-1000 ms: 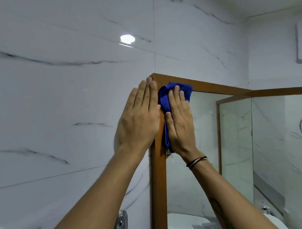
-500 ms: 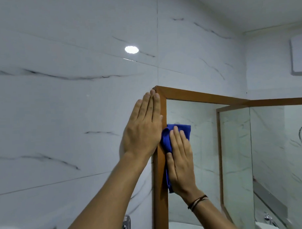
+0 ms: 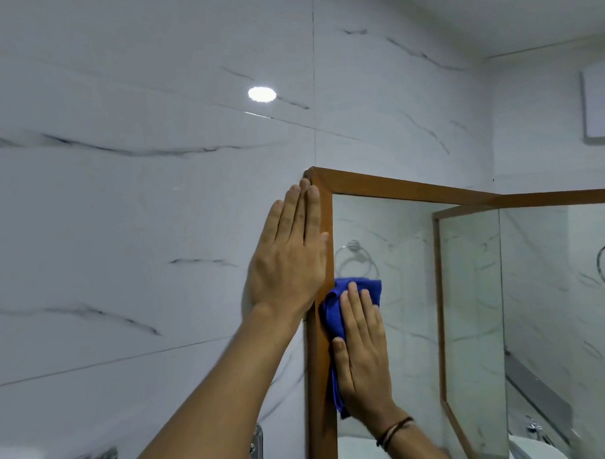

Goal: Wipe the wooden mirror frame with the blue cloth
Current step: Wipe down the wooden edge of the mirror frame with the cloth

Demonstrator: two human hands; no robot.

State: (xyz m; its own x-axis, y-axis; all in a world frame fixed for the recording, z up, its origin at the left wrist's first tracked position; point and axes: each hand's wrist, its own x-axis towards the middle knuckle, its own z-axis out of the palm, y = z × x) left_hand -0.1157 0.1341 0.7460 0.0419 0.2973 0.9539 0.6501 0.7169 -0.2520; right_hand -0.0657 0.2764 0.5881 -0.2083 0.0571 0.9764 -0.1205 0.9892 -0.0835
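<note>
From the head camera I see my left hand (image 3: 288,254) laid flat and open on the white marble-patterned wall tile (image 3: 122,218), fingers together and pointing up, its thumb side touching the outer edge of the wooden mirror frame (image 3: 320,366) just below the frame's top left corner; this grip is released, holding nothing. My right hand (image 3: 362,351) is lower and just to the right, also flat with fingers extended upward, pressing the blue cloth (image 3: 333,317) against the frame's left upright and the adjoining strip of mirror glass (image 3: 399,294). So the right grip is not clenched: the cloth is pinned under an open palm, with folds showing above the fingertips, along the thumb side over the wood, and trailing down below the heel of the hand. A dark cord bracelet (image 3: 394,430) circles the right wrist. The frame's top rail runs rightward from the corner and meets a second mirror panel set at an angle, which repeats the frame in reflection. A chrome towel ring (image 3: 355,261) appears reflected in the glass just above the cloth, and another one shows at the far right edge. A bright round light reflection (image 3: 262,93) sits on the tile above. At the bottom, metal fittings and a white basin are partly visible, too cut off for me to tell more
</note>
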